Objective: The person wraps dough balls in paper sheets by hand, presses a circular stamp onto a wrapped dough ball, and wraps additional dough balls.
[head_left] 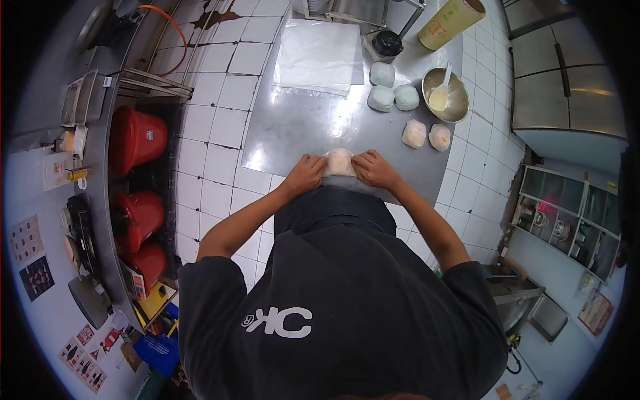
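Observation:
A pale pink ball (340,161) sits on clear plastic film (341,181) at the table's near edge, just in front of my body. From its left side my left hand (307,173) pinches the film with curled fingers. My right hand (375,169) grips the film on the opposite side, fingers also closed. Two similar wrapped pinkish balls, one (414,134) beside the other (439,137), lie to the right. Beyond them are three wrapped pale greenish balls (381,98). What the balls are made of cannot be told.
On the metal table (287,130) lies a stack of clear plastic sheets (317,53). A metal bowl (460,100) holds a white spoon (445,77) and something cream-coloured. Behind stand a black-topped object (387,43) and a tall yellow container (450,25). Red tubs (137,140) are under the left counter.

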